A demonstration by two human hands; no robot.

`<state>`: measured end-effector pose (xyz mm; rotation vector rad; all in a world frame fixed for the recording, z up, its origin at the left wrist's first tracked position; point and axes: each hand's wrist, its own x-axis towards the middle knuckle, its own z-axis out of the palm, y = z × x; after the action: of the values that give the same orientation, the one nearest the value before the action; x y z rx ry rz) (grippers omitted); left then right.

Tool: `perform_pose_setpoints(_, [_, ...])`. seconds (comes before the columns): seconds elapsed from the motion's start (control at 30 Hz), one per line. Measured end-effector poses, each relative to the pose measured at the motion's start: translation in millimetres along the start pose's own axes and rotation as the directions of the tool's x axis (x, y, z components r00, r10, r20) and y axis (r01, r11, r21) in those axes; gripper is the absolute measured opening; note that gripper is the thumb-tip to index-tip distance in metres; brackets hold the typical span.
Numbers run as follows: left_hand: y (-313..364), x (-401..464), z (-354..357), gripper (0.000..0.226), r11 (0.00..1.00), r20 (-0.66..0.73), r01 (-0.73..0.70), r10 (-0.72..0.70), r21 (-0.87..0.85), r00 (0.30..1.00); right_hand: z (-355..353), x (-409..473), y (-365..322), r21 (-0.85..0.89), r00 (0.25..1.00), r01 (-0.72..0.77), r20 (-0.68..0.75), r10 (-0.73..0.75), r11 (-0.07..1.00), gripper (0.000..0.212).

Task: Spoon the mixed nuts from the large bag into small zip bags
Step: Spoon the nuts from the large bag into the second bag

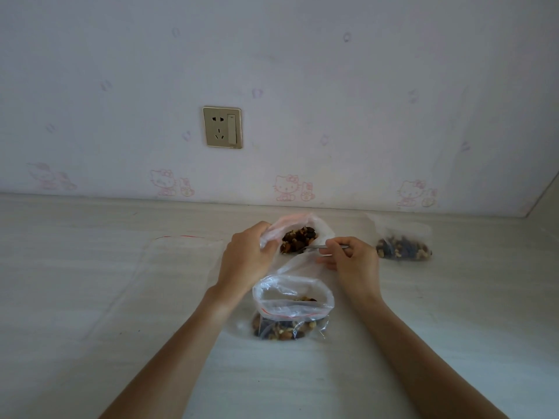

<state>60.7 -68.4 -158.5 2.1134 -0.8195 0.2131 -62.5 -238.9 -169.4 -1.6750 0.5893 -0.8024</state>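
In the middle of the frame, the left hand [242,255] is gripping the rim of the large bag [302,234], its fingers curled over the plastic and holding the mouth open. The mixed nuts [298,238] are showing inside that opening. The right hand [352,257] is pinching the handle of a metal spoon [317,247], whose bowl end is reaching into the nuts. Just below the hands, a small zip bag [292,306] with a red seal line is standing open on the pale surface [90,297], nuts lying in its bottom. At right of centre, a second filled zip bag [402,244] is lying near the wall. At left of centre, an empty zip bag [181,255] is lying flat. A wall socket [222,127] is sitting above, on cartoon-cat wallpaper.
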Motion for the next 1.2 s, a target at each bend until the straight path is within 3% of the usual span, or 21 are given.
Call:
perform_pose_setpoints(0.23, [1, 0, 2, 0.008, 0.999, 0.004, -0.033, 0.033, -0.004, 0.999, 5, 1, -2, -0.011, 0.999, -0.046, 0.026, 0.046, 0.999, 0.011])
perform_pose_setpoints(0.53, [-1, -2, -4, 0.006, 0.997, -0.106, 0.07, -0.072, -0.029, 0.992, -5, -4, -10, 0.048, 0.999, -0.045, 0.022, 0.044, 0.998, 0.01])
perform_pose_setpoints(0.77, [3, 1, -17, 0.051, 0.988, -0.081, 0.116, -0.125, -0.102, 0.989, -12, -1, -39, 0.055, 0.999, -0.027, 0.049, 0.024, 0.998, 0.01])
perform_pose_setpoints(0.87, [6, -4, -27, 0.058, 0.993, -0.085, 0.083, -0.091, -0.087, 0.992, -22, -4, -50, 0.062, 0.998, -0.003, 0.062, -0.001, 0.998, 0.01])
perform_pose_setpoints(1.07, [21, -38, -51, 0.023, 0.997, -0.25, -0.043, 0.06, 0.071, 0.966, -53, -25, -61, 0.11, 0.994, 0.029, 0.099, -0.04, 0.993, 0.01])
perform_pose_setpoints(1.13, [29, -52, -57, 0.015, 0.99, -0.197, -0.057, 0.082, 0.131, 0.977, -62, -35, -59, 0.131, 0.992, 0.025, 0.115, -0.041, 0.991, 0.009])
perform_pose_setpoints(1.2, [32, -65, -61, 0.028, 0.98, -0.079, -0.023, 0.039, 0.196, 0.996, -69, -45, -56, 0.134, 0.99, 0.021, 0.138, -0.04, 0.991, 0.009])
